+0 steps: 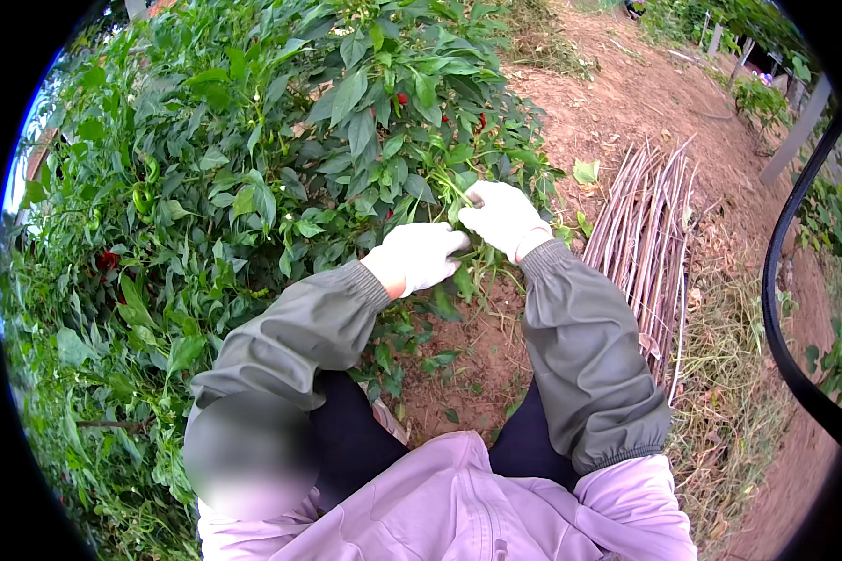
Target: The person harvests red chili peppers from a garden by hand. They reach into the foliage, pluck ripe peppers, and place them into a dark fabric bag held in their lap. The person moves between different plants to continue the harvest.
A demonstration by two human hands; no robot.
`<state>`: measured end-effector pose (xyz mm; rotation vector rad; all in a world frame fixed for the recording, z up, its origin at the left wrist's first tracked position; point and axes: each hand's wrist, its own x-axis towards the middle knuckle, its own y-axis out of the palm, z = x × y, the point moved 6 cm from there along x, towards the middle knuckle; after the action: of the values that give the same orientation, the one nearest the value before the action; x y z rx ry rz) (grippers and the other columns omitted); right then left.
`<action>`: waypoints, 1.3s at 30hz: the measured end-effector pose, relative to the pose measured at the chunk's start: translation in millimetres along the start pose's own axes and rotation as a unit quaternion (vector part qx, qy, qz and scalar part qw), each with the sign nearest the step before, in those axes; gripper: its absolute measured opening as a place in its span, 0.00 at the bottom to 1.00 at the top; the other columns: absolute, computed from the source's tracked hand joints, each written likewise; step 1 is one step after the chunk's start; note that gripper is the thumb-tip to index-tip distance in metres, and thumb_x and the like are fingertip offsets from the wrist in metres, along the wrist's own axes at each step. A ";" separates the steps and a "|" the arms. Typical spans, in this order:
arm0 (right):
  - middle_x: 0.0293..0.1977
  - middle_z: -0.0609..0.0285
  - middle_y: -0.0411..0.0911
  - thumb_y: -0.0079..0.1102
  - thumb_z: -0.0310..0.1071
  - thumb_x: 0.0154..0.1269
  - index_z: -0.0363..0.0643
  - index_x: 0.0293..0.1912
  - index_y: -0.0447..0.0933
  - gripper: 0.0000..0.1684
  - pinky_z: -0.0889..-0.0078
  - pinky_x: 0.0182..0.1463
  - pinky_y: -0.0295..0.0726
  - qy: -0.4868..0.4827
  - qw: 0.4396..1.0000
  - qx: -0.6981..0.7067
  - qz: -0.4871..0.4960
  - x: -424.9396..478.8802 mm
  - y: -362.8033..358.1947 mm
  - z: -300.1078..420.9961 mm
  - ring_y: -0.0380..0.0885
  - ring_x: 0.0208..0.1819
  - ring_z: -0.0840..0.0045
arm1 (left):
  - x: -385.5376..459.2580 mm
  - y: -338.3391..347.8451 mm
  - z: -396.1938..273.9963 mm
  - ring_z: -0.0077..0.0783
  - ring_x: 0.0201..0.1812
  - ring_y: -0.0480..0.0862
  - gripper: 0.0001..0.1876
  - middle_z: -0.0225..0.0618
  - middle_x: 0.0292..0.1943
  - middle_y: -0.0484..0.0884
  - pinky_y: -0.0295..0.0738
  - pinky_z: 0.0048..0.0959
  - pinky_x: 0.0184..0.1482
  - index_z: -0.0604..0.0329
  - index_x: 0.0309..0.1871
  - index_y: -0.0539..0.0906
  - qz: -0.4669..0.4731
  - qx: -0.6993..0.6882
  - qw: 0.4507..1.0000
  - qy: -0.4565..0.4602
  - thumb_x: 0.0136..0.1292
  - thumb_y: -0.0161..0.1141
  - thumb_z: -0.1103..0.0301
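Observation:
Both my hands wear white gloves and reach into the right edge of a dense, leafy pepper plant (365,133). My left hand (424,258) has its fingers bent by a few thin green stems; whether it grips them cannot be told. Just right of it and slightly higher, my right hand (502,216) is closed around green stems (450,184) near its fingertips. Red peppers (401,99) show among the leaves above my hands, and a curled green pepper (142,199) hangs at the left.
A bundle of dry sticks (638,238) lies on reddish soil to the right. Dry grass (723,393) covers ground beside it. A grey post (796,130) leans at the far right, and a black strap or cable (775,301) curves near the picture's edge.

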<state>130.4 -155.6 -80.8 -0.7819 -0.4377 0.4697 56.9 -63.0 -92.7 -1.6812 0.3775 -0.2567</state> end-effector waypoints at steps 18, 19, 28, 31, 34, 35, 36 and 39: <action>0.36 0.48 0.78 0.50 0.46 0.53 0.40 0.37 0.77 0.21 0.64 0.46 0.74 0.031 0.996 -0.070 0.054 -11.7 15.0 0.5 0.77 0.41 0.61 | 6.1 38.8 15.0 0.46 0.36 0.79 0.22 0.42 0.43 0.75 0.75 0.39 0.37 0.54 0.54 0.69 -0.075 0.022 0.997 -0.021 0.53 0.54 0.67; 0.37 0.50 0.78 0.49 0.46 0.54 0.41 0.39 0.77 0.21 0.64 0.47 0.74 0.052 0.998 -0.038 0.013 -8.8 11.6 -6.2 0.77 0.42 0.61 | 8.4 39.3 8.6 0.46 0.36 0.79 0.23 0.42 0.44 0.75 0.75 0.39 0.37 0.55 0.55 0.69 -0.068 0.021 0.997 -0.012 0.53 0.54 0.67; 0.34 0.55 0.78 0.46 0.42 0.56 0.44 0.37 0.78 0.17 0.64 0.45 0.73 -0.051 0.983 -0.082 0.154 21.4 52.3 -22.1 0.76 0.40 0.62 | 11.9 22.5 -19.5 0.45 0.30 0.80 0.16 0.42 0.28 0.79 0.75 0.37 0.32 0.53 0.46 0.74 -0.077 0.042 0.995 0.041 0.52 0.54 0.68; 0.31 0.55 0.77 0.49 0.41 0.54 0.44 0.33 0.78 0.14 0.65 0.41 0.74 -0.291 0.879 -0.341 0.165 27.0 54.2 -24.7 0.76 0.37 0.62 | 4.5 -13.2 -39.0 0.40 0.29 0.80 0.16 0.36 0.30 0.80 0.75 0.32 0.30 0.47 0.43 0.78 -0.233 0.024 0.961 0.148 0.49 0.52 0.73; 0.29 0.56 0.79 0.54 0.38 0.52 0.42 0.30 0.78 0.11 0.66 0.37 0.75 -0.116 0.966 -0.180 0.147 33.1 31.3 -32.3 0.77 0.33 0.61 | -0.6 -40.9 -26.2 0.39 0.31 0.80 0.15 0.35 0.31 0.79 0.76 0.29 0.33 0.50 0.41 0.78 -0.304 -0.050 0.945 0.111 0.49 0.52 0.77; 0.30 0.55 0.79 0.54 0.38 0.53 0.41 0.32 0.79 0.12 0.66 0.38 0.75 0.021 0.983 -0.097 0.153 32.7 27.3 -48.5 0.77 0.33 0.61 | 4.0 -44.3 -16.8 0.38 0.33 0.81 0.15 0.38 0.36 0.80 0.76 0.28 0.35 0.54 0.43 0.78 -0.343 -0.093 0.929 0.103 0.51 0.52 0.76; 0.32 0.54 0.79 0.54 0.38 0.52 0.41 0.34 0.79 0.13 0.66 0.38 0.75 0.042 0.980 -0.106 0.163 31.0 25.2 -50.1 0.77 0.34 0.61 | 7.6 -51.3 -7.6 0.37 0.33 0.81 0.16 0.40 0.39 0.79 0.76 0.28 0.37 0.56 0.46 0.76 -0.382 -0.095 0.916 0.080 0.52 0.50 0.76; 0.35 0.51 0.79 0.53 0.37 0.51 0.41 0.40 0.79 0.17 0.66 0.41 0.75 0.096 0.966 -0.138 0.199 24.3 26.6 -62.3 0.78 0.36 0.62 | 24.4 -55.8 31.8 0.34 0.33 0.82 0.19 0.43 0.46 0.78 0.76 0.29 0.41 0.60 0.52 0.72 -0.419 -0.069 0.905 -0.029 0.56 0.45 0.77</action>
<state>177.1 -160.8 -135.3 -1.1848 -0.1637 0.7079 97.0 -37.0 -43.4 -1.9079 -0.4126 -0.8231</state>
